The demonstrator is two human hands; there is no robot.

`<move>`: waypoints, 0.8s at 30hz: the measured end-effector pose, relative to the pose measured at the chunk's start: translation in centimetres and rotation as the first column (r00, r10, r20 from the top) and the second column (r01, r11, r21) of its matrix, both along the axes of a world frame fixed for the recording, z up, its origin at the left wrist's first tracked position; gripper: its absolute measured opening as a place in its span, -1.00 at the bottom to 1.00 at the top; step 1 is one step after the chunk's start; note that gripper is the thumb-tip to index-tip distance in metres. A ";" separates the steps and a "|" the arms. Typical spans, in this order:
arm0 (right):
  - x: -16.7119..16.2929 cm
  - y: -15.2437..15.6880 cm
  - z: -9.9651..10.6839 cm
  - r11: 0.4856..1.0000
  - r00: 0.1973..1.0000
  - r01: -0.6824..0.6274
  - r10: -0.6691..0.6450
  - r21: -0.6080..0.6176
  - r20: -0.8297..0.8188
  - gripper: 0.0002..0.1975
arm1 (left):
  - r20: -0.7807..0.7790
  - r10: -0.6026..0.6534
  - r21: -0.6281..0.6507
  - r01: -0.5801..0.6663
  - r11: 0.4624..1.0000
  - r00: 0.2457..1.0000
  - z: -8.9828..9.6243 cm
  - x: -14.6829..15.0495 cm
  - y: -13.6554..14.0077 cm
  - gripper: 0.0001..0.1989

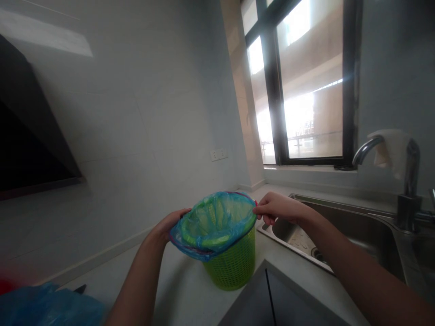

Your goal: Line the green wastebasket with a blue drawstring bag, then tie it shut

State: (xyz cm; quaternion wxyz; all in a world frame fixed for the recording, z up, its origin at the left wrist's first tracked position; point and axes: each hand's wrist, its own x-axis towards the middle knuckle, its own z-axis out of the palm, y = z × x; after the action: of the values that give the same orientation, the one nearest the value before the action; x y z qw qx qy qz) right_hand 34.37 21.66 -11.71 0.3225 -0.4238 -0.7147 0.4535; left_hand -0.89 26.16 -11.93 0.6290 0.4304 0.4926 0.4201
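A green perforated plastic basket stands on the white counter, tilted slightly. Its mouth is lined with a thin blue garbage bag, whose edge is folded down over the rim. On the left side, my left hand grips the bag's edge; the fingers are partly hidden behind the plastic. At the right of the rim, my right hand pinches the bag's edge between thumb and finger, close to a small red bit of the drawstring.
Right of the basket lies a steel sink with a faucet draped in a cloth. A grey panel sits in front. More blue plastic lies at lower left. A range hood juts out above left.
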 end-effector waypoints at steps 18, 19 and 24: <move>-3.8 -0.5 -0.8 0.959 0.806 0.174 -0.007 0.225 -0.592 -0.71 | 0.011 -0.028 -0.007 0.028 1.000 1.000 -0.9 1.2 -0.1 -0.85; -3.8 -0.3 -0.8 0.942 0.808 0.199 -0.002 0.270 -0.589 -0.71 | 0.017 -0.046 -0.016 0.046 0.999 0.999 -0.9 1.3 -0.2 -0.85; -3.9 0.5 -1.3 0.947 0.815 0.138 0.057 0.289 -0.577 -0.80 | -0.017 0.004 -0.001 -0.004 1.000 1.000 -0.9 1.6 -0.3 -0.95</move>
State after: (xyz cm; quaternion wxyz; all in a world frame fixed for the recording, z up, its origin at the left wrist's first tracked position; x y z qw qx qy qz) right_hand 30.47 22.17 -12.97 0.5975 -0.2238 -0.6370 0.4327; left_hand 0.73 25.82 -12.81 0.6243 0.4327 0.4990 0.4172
